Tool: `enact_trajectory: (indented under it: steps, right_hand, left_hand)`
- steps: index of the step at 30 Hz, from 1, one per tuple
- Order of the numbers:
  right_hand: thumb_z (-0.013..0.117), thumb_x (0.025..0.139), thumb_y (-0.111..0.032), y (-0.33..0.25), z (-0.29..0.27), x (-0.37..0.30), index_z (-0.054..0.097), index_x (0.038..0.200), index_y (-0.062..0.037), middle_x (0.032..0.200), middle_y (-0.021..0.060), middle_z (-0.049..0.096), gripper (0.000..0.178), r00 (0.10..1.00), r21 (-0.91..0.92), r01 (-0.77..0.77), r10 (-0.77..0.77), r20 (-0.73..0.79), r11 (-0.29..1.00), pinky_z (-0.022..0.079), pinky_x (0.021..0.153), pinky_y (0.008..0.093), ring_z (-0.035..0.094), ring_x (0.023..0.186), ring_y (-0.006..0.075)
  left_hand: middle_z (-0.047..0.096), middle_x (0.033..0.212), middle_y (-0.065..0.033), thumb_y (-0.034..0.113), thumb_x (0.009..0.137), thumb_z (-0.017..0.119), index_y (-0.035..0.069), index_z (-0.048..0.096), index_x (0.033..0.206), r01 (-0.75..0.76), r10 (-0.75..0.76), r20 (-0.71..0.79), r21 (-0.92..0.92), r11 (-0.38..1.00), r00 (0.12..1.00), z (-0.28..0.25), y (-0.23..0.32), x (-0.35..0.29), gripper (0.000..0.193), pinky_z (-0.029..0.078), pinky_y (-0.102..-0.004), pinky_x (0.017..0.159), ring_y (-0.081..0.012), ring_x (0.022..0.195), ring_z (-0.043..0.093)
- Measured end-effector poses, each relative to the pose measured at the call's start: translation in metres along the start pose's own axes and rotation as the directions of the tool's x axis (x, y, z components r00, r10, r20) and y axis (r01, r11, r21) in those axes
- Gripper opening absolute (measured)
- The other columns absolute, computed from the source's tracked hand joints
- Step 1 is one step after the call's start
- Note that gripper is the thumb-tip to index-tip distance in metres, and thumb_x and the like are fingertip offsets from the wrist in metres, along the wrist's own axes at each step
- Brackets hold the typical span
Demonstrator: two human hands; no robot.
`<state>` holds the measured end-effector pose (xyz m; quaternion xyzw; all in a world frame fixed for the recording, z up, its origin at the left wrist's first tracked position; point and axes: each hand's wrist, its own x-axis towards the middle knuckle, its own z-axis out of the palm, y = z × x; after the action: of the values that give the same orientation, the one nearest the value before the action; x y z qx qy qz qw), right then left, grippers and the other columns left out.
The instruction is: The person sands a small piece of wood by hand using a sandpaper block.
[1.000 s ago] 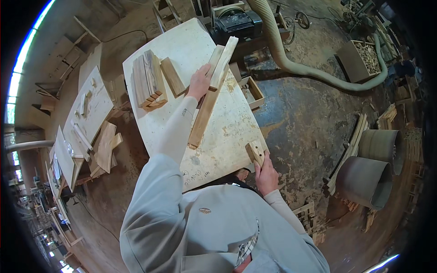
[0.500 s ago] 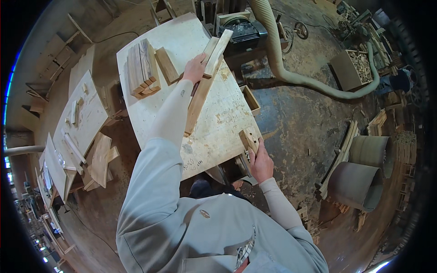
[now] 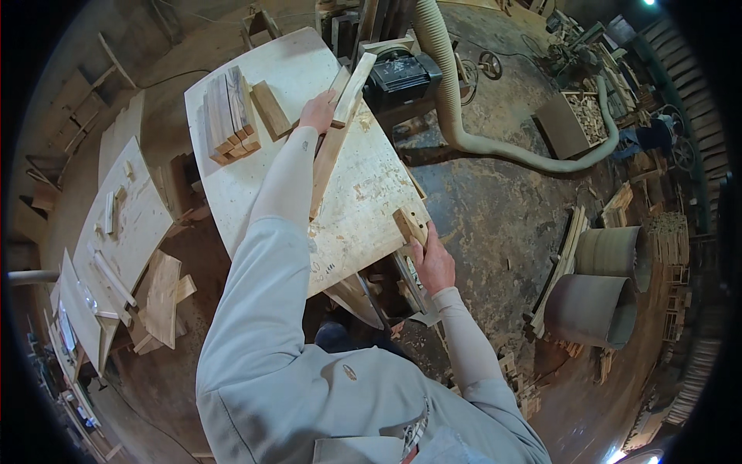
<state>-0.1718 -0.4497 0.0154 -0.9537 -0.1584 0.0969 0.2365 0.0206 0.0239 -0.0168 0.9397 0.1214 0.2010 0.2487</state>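
"Wood was by both hands in the head view, wasn't it? What had just changed?"

"Not much with the hands. The whole pale table (image 3: pixel 363 232) had slid left and a little up in the view, so maybe the head had moved. The right hand (image 3: pixel 434 263) kept the wooden block with dark holes (image 3: pixel 410 226), so that piece had not been put down."

"Where was the block?"

"At the near right corner of the table. The right hand's fingers were curled snug round its near end."

"And the left hand (image 3: pixel 315 116)?"

"It reached far across the table and touched the short thin bar (image 3: pixel 340 80), just beside a long pale bar (image 3: pixel 357 85). Its fingertips were hard to see, so I couldn't tell if they squeezed it. The pale bar covered the far part of a brown bar (image 3: pixel 328 166)."

"What else was around?"

"A stack of thick boards (image 3: pixel 230 112) sat to the left, with a lone plank (image 3: pixel 269 110) near it. Past the table were a black motor (image 3: pixel 402 81) and a fat ribbed hose (image 3: pixel 448 93). Two big tubes (image 3: pixel 587 313) were off to the right."

"What got in the way?"

"The left sleeve (image 3: pixel 282 185) hid some of the table, and the motor sat close to the pale bar's far end."
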Motion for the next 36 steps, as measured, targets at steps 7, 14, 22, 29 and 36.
enact_trajectory:
  steps: [7,14,22,29,36]
  right_hand:
    - [0.058,0.114,-0.045,0.003,-0.001,-0.002,0.04,0.17,-0.0123,0.131,0.0259,0.076,0.067,0.999,-0.014,0.011,-0.012,-0.053,1.0,0.061,0.092,0.0558,0.076,0.111,0.0474]
    - [0.06,0.112,-0.044,0.0,-0.012,-0.008,0.045,0.166,-0.0087,0.134,0.0268,0.075,0.066,0.998,0.015,-0.017,0.017,-0.059,1.0,0.061,0.092,0.0553,0.075,0.112,0.0475]
    - [0.062,0.111,-0.042,-0.017,-0.022,-0.008,0.046,0.165,-0.0088,0.132,0.0261,0.076,0.065,1.0,0.016,-0.009,0.009,-0.025,1.0,0.062,0.092,0.0543,0.076,0.111,0.0463]
    - [0.063,0.11,-0.04,-0.021,-0.031,-0.006,0.045,0.165,-0.0067,0.131,0.0246,0.076,0.067,1.0,-0.008,-0.025,0.025,-0.003,1.0,0.062,0.091,0.0539,0.076,0.11,0.0453]
    - [0.064,0.11,-0.039,-0.022,-0.033,-0.006,0.044,0.166,-0.0074,0.129,0.0243,0.076,0.067,0.997,0.002,-0.063,0.063,0.039,0.998,0.063,0.089,0.0542,0.077,0.107,0.0443]
  left_hand:
    - [0.062,0.157,-0.0257,0.028,0.11,0.063,-0.001,0.062,0.152,-0.034,0.037,-0.14,0.024,0.999,0.989,0.008,0.0,-0.016,0.051,0.046,-0.0487,0.122,-0.0441,0.143,0.06]
    - [0.069,0.147,-0.0289,0.021,0.105,0.068,0.002,0.063,0.153,0.171,-0.193,-0.041,-0.313,0.934,0.98,-0.008,0.039,-0.031,0.052,0.046,-0.0497,0.121,-0.0484,0.139,0.061]
    - [0.072,0.142,-0.0242,0.012,0.105,0.062,0.0,0.07,0.141,0.004,-0.047,-0.269,-0.155,0.988,0.962,-0.035,0.038,-0.035,0.039,0.053,-0.0487,0.114,-0.0456,0.131,0.067]
    - [0.068,0.128,-0.0214,0.019,0.108,0.062,0.001,0.073,0.126,0.133,-0.132,-0.171,-0.008,0.991,0.976,-0.042,0.049,-0.06,0.028,0.057,-0.0554,0.101,-0.047,0.12,0.066]
    - [0.066,0.127,-0.0268,0.024,0.104,0.069,-0.001,0.074,0.122,0.308,-0.317,0.082,0.107,0.946,0.945,-0.049,0.049,-0.051,0.031,0.057,-0.0578,0.099,-0.0513,0.114,0.067]
